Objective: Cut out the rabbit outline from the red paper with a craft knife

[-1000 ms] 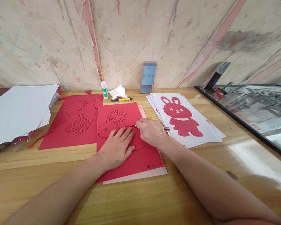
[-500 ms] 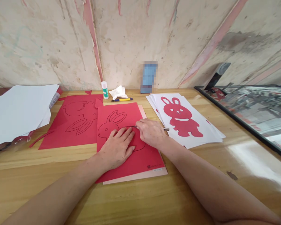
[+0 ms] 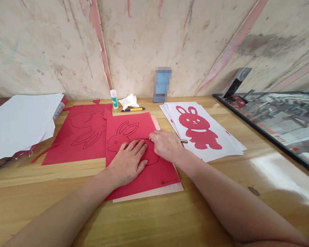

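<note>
A: Where to find the left hand (image 3: 128, 161)?

B: Laid palm down on the middle red sheet (image 3: 150, 180), fingers nearly straight, thumb angled away to the right. Resting flat, with nothing in its grasp.

A: And the right hand (image 3: 167, 145)?

B: Curled tightly around a slim tool (image 3: 184, 141), just right of the left fingertips. Metal end out to the right, dark tip at the drawn line. Hard to tell whether knife or pen.

A: Anything drawn there?

B: Yes, 1 black rabbit outline (image 3: 125, 133), head and ears toward the far left, body partly hidden by the left hand. Underneath, a pale board (image 3: 156, 122), peeking out along the right and near edges.

A: And around all that, on the tabletop (image 3: 118, 226)?

B: To the left, another red sheet (image 3: 59, 147) with an upside-down rabbit drawing, slightly overlapped by the middle sheet. Farther left, a pile of white paper (image 3: 23, 123). On the far side, an upright glue stick (image 3: 114, 99), a crumpled tissue (image 3: 129, 101) and 1 yellow-and-blue pen (image 3: 133, 109). To the right, white sheets (image 3: 228, 140) under a red paper rabbit (image 3: 203, 137).
</note>
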`<state>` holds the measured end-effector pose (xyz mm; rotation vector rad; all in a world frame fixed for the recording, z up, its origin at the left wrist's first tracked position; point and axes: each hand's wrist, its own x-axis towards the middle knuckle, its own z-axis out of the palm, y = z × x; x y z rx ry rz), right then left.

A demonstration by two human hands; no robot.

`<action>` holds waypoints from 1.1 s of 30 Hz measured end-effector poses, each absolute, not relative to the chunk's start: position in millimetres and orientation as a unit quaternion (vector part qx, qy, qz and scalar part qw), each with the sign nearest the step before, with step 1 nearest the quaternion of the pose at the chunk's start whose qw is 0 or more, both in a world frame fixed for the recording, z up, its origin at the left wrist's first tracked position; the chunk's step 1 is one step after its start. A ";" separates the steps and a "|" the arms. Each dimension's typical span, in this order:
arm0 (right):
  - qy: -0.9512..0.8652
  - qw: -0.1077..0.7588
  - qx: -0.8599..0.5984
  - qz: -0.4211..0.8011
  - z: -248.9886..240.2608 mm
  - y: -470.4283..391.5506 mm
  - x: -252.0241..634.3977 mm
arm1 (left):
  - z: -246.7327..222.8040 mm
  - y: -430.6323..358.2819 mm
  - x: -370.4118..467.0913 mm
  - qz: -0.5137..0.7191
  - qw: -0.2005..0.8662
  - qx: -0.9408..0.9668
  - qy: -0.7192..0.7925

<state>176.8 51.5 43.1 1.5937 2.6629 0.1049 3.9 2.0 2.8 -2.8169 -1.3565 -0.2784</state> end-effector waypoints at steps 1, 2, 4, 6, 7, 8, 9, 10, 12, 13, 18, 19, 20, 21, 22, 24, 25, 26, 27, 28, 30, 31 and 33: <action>0.857 0.022 0.514 0.034 43.2 51.3 176.9 | 2.7 2.0 3.9 -0.089 0.001 -0.898 -0.432; 0.856 0.026 0.515 0.034 43.2 51.1 176.8 | 2.6 1.9 4.0 -0.088 0.001 -0.898 -0.432; 0.855 0.030 0.517 0.037 43.2 50.6 176.1 | 2.8 1.7 4.1 -0.086 0.000 -0.897 -0.433; 0.854 0.031 0.518 0.038 43.4 50.1 175.2 | 3.4 1.5 4.3 -0.084 0.001 -0.896 -0.435; 0.853 0.032 0.519 0.037 43.6 49.9 174.8 | 3.8 1.5 4.3 -0.083 0.001 -0.896 -0.436; 0.853 0.035 0.520 0.035 43.9 49.7 174.5 | 4.3 1.6 4.3 -0.081 0.001 -0.896 -0.436; 0.853 0.038 0.520 0.033 44.2 49.5 174.2 | 4.7 1.6 4.3 -0.080 0.001 -0.897 -0.435; 0.852 0.040 0.520 0.030 44.5 49.4 174.0 | 5.0 1.7 4.3 -0.079 0.001 -0.897 -0.434; 0.851 0.039 0.523 0.027 44.9 49.0 174.1 | 5.1 1.8 4.2 -0.076 0.002 -0.898 -0.433; 0.850 0.037 0.524 0.027 45.0 48.8 174.3 | 4.9 1.9 4.2 -0.075 0.002 -0.899 -0.432; 0.845 0.038 0.532 0.029 45.4 48.1 175.8 | 3.3 1.8 4.0 -0.076 0.002 -0.898 -0.434; 0.844 0.040 0.533 0.028 45.5 48.0 175.9 | 3.2 1.8 4.0 -0.077 0.001 -0.897 -0.434; 0.844 0.042 0.534 0.026 45.7 48.0 175.9 | 3.2 1.7 4.1 -0.078 0.001 -0.897 -0.434; 0.844 0.044 0.534 0.026 45.9 47.9 175.8 | 3.3 1.7 4.2 -0.080 0.000 -0.897 -0.434; 0.844 0.045 0.534 0.026 46.1 47.9 175.6 | 3.5 1.7 4.2 -0.080 -0.001 -0.897 -0.434; 0.845 0.045 0.533 0.027 46.7 47.7 175.0 | 3.9 1.7 4.3 -0.080 -0.002 -0.897 -0.434; 0.845 0.045 0.533 0.028 47.1 47.6 174.8 | 3.9 1.8 4.3 -0.079 -0.002 -0.898 -0.434; 0.845 0.046 0.532 0.028 47.6 47.4 174.6 | 3.9 1.8 4.2 -0.079 -0.001 -0.898 -0.434; 0.845 0.049 0.531 0.027 48.2 47.1 174.5 | 3.8 2.0 4.1 -0.079 -0.001 -0.898 -0.434; 0.846 0.052 0.531 0.026 48.8 46.9 174.5 | 3.6 2.1 4.0 -0.080 0.000 -0.898 -0.433; 0.844 0.056 0.533 0.027 50.1 46.4 174.8 | 3.0 2.3 3.8 -0.082 0.000 -0.897 -0.433; 0.842 0.058 0.536 0.028 50.8 46.1 175.0 | 2.7 2.4 3.7 -0.083 0.000 -0.897 -0.434; 0.836 0.065 0.544 0.027 51.8 45.7 175.3 | 2.6 2.4 3.7 -0.083 -0.001 -0.897 -0.434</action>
